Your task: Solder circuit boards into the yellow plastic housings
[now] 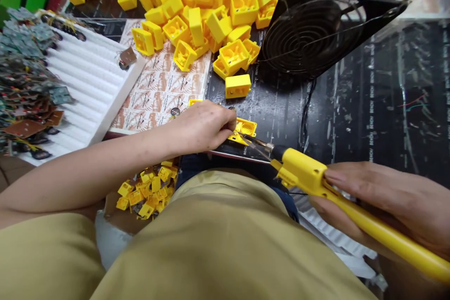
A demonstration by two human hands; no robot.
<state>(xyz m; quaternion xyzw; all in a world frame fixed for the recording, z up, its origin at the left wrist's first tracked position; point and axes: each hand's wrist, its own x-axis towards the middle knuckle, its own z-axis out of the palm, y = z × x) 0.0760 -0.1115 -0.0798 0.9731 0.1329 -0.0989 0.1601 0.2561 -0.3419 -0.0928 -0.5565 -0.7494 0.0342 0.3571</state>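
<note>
Head cam, looking down at the work: the small yellow housing sits at the near edge of the black surface, hollow side up, with a loose pile of similar yellow shells further back. Left hand is bunched right at its left side, but the fingertips are mostly hidden, so I can't tell whether that grip is pinching the wall, some small part or nothing. Right hand's grip is firmly around the yellow-handled tool, thumb on top, with the thin metal end angled down at the housing; can't tell if it's actually touching

Handling-wise, my guess is the housing is light, stiff plastic and a bit slick, so it'd skate around easily. I'd hold it by the outer side walls and stay off the insides, which look more fragile. The tool looks like a soldering iron, so probably light too, but keep to the plastic handle and well behind the metal shaft, that bit could be hot
</note>
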